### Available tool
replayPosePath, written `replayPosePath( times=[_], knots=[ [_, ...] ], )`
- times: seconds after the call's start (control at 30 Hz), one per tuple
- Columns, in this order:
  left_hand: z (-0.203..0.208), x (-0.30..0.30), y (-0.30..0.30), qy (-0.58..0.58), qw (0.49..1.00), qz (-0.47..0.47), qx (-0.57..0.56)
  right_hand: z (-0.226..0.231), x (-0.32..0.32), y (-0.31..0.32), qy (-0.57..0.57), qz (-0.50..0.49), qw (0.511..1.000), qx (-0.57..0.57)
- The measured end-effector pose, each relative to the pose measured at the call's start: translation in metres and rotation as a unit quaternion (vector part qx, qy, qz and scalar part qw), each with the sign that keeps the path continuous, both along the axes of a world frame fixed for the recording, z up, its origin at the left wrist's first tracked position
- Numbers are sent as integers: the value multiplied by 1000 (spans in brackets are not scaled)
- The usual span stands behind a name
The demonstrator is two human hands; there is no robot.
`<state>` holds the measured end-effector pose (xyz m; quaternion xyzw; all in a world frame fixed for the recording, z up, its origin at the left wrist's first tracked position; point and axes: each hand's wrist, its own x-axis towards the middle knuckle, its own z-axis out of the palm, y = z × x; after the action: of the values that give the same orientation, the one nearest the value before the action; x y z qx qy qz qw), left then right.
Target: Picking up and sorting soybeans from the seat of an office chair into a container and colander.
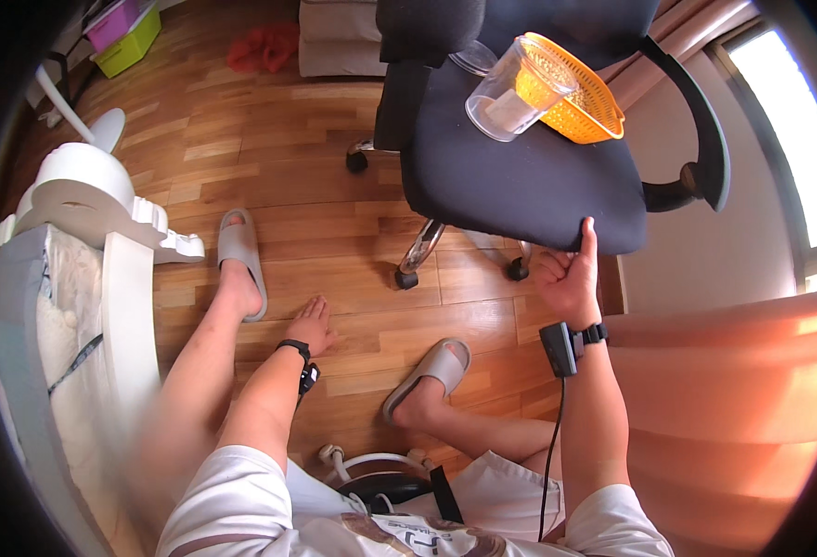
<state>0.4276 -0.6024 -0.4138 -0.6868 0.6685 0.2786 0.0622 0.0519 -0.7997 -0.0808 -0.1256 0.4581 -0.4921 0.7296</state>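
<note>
A black office chair (510, 186) stands ahead of me on its castors. My right hand (571, 274) is at the front edge of its seat, thumb on the edge and the other fingers curled below it. On the seat, a clear plastic jar (501, 107) with a pale label stands beside an orange woven-look plastic basket (598, 121). Small tan, grain-like pieces (552, 70) lie in the basket. Behind the jar is a clear round lid (473, 58). My left hand (311, 325) holds nothing, its fingers stretched out above the wooden floor.
White carved furniture (83, 195) with bedding stands at my left. A peach curtain (724, 408) hangs at my right, below a bright window (779, 121). Farther off are a red cloth-like heap (262, 48), a green bin (130, 46) and a pale sofa-like piece (339, 42).
</note>
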Motion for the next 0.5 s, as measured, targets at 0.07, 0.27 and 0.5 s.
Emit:
replayPosePath(
  times=[0.07, 0.27, 0.5],
  knots=[
    [16, -7, 18, 13, 1000, 11, 17, -7, -2, 0, -7, -10, 1000, -25],
    [88, -16, 52, 61, 993, 70, -70, -27, -5, -14, 16, -63, 996, -61],
    [297, 21, 12, 256, 873, 175, -376, -29, -4, -11, -2, -35, 994, -102]
  ],
)
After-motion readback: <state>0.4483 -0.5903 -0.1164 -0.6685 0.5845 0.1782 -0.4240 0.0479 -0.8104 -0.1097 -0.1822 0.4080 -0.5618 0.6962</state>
